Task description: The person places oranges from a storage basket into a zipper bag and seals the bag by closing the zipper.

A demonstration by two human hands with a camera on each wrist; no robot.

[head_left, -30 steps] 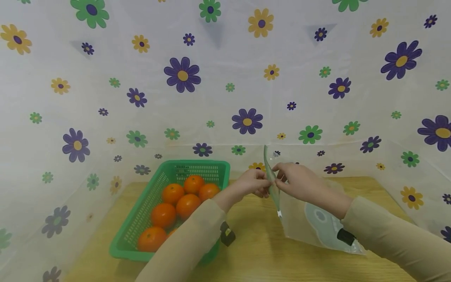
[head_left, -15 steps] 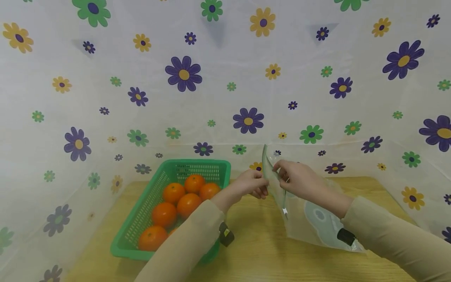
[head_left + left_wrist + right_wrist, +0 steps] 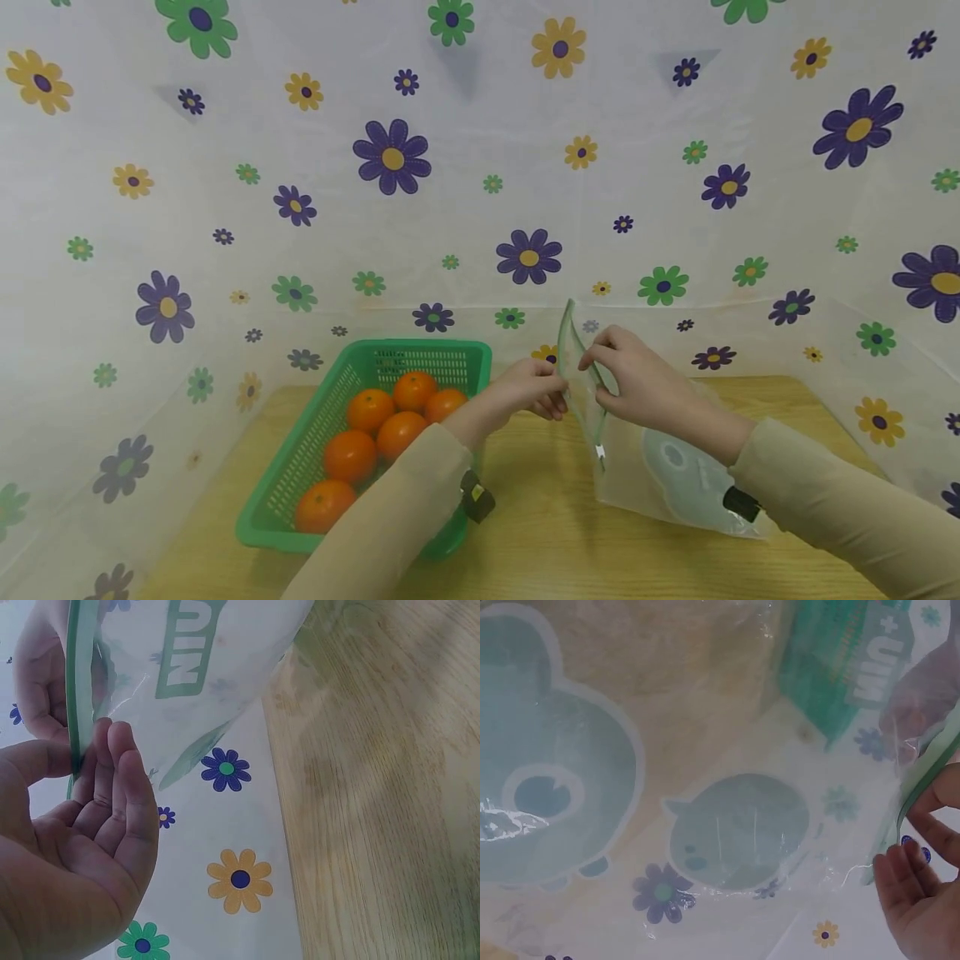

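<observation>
A clear plastic slider zip bag [image 3: 626,479] with a green zip strip stands between my two hands, its lower part trailing right over the table. Pale blue cartoon animals are printed on it. My left hand [image 3: 528,389] pinches one edge of the bag's mouth between thumb and fingers; the left wrist view shows this hand [image 3: 90,855] at the green strip. My right hand [image 3: 637,379] pinches the opposite edge, with the mouth parted between them. A white slider [image 3: 600,452] sits at the strip's near end. In the right wrist view the printed bag wall [image 3: 739,825] fills most of the picture.
Left of the hands, a green plastic basket [image 3: 285,542] holds several oranges [image 3: 350,456], partly hidden behind the left sleeve [image 3: 390,517]. Everything rests on a wooden table [image 3: 540,542]. A flower-printed sheet [image 3: 465,208] rises behind and at both sides.
The right hand has moved slightly up and away from the left, and the two edges of the bag's mouth have come apart. The basket and oranges have stayed put.
</observation>
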